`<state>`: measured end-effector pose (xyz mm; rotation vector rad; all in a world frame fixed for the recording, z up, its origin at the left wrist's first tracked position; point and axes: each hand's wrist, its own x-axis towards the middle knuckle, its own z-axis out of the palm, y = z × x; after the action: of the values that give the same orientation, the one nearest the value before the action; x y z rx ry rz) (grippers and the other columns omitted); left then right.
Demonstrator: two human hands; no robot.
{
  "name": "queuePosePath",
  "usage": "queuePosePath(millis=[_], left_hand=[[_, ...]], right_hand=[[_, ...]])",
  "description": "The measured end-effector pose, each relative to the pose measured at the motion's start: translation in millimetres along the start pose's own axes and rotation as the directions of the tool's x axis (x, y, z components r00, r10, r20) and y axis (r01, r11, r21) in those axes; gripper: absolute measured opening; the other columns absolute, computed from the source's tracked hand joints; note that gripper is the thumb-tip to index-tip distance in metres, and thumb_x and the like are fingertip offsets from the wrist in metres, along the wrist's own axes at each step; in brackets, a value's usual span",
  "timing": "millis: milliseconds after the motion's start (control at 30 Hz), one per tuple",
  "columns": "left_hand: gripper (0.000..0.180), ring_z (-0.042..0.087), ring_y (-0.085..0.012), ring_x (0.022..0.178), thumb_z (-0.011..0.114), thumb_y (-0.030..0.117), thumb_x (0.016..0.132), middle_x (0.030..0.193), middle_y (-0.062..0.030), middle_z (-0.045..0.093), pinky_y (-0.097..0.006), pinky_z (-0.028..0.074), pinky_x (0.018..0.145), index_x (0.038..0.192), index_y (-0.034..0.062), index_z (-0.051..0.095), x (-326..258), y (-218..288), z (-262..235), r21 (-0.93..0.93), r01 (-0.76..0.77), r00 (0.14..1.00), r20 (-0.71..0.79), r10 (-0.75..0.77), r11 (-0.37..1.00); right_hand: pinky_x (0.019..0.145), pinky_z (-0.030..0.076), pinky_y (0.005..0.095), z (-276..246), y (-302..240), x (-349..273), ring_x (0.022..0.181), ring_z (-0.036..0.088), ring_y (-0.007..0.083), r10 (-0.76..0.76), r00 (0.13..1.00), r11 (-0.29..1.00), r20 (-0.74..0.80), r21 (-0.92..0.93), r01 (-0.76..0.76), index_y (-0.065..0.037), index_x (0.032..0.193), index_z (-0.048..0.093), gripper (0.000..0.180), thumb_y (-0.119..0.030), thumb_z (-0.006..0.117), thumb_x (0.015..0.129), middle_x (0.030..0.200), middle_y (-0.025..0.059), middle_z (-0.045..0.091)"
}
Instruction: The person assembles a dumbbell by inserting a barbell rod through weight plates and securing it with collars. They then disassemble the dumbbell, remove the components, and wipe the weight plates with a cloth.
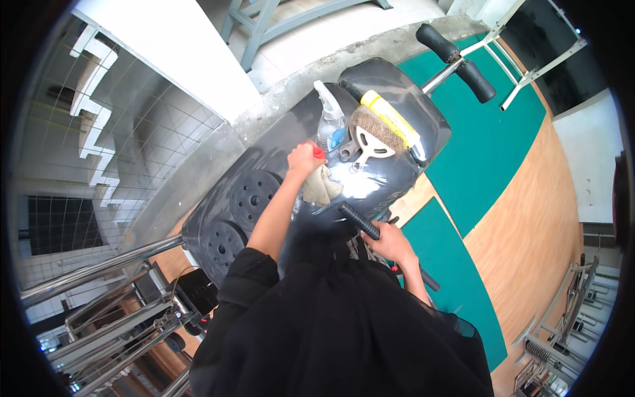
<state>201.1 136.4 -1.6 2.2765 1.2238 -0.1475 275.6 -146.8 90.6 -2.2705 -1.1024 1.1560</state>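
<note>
Left hand (303,159), one: you had it curled around a small red piece (319,152), above the bench's dark top; how firmly you pressed could not be told.

Right hand (391,243), one: you had it wrapped around a black ribbed bar (359,220), at the near side of the bench (296,121), ends protruding either side of your fist.

Hazards, as judged. Bar: could have dropped toward the mat if your grip loosened or its surface was slick. Red piece: small enough to slip from your fingers and roll off. Spray bottle (331,131): stood just beyond your left knuckles, so a forward swing could have toppled it. Yellow cylinder (390,119): lay beside the brush, and a nudge could have set it rolling off the glossy pad. Your left sleeve (248,278): close to the weight plates, it could have snagged on a rim.

Count. Ribbed bar, one. Red piece in your left hand, one. Beige cloth (322,186), one, crumpled below that hand; whether your fingers also pinched it you could not have told from this view. Spray bottle, clear with white head, one. Yellow cylinder, one. Brush (374,143), white-backed with brown bristles, one. Weight plates (254,198), black and round, two, beside your left forearm. Foam rollers (475,81), black, two, past the bench's far end. Green mats (483,139), two visible sections.
</note>
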Motion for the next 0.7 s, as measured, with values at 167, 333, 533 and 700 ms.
queuePosePath(millis=[167,333,533,700], left_hand=[[0.054,0.057,-0.0295,0.102,0.071,0.043,0.069,0.112,-0.0122,0.058,-0.042,0.047,0.083,0.107,0.0077,0.058,-3.3,-7.9,17.0,-0.154,-0.062,0.998,-0.013,0.061,0.986],[0.052,0.051,-0.0354,0.107,0.067,0.026,0.076,0.124,-0.0149,0.043,-0.041,0.044,0.087,0.118,0.0027,0.048,-80.0,-19.2,25.7,-0.317,-0.307,0.907,-0.382,0.175,0.897],[0.047,0.044,-0.0316,0.114,0.068,0.013,0.071,0.116,-0.0136,0.048,-0.039,0.036,0.095,0.114,0.0057,0.050,-229.0,-83.8,45.8,-0.535,-0.279,0.875,-0.483,-0.019,0.797],[0.057,0.043,-0.0327,0.113,0.072,0.018,0.070,0.118,-0.0150,0.045,-0.041,0.035,0.095,0.118,0.0021,0.046,-300.6,-185.2,60.5,-0.514,0.183,0.674,-0.555,-0.488,0.838]], right_hand=[[0.070,0.047,0.0443,2.7,-1.4,-2.6,0.074,0.061,0.0385,0.024,1.000,1.000,-0.008,0.015,-0.024,-0.004,0.085,0.062,0.026,-0.029,0.061,0.079,0.068,0.0194,0.062],[0.070,0.047,0.0432,13.5,-4.4,6.6,0.076,0.062,0.0373,-0.032,0.999,0.997,0.042,-0.066,0.034,-0.002,0.088,0.062,0.030,-0.031,0.062,0.080,0.068,0.0194,0.062],[0.072,0.046,0.0427,35.3,-19.0,19.3,0.078,0.062,0.0374,-0.093,0.971,0.980,0.220,-0.155,0.129,0.000,0.093,0.056,0.053,-0.052,0.055,0.083,0.071,0.0219,0.062],[0.069,0.044,0.0398,59.9,-39.6,31.9,0.068,0.061,0.0318,-0.033,0.933,0.985,0.358,-0.144,0.090,-0.001,0.095,0.042,0.052,-0.053,0.041,0.090,0.062,0.0155,0.057]])
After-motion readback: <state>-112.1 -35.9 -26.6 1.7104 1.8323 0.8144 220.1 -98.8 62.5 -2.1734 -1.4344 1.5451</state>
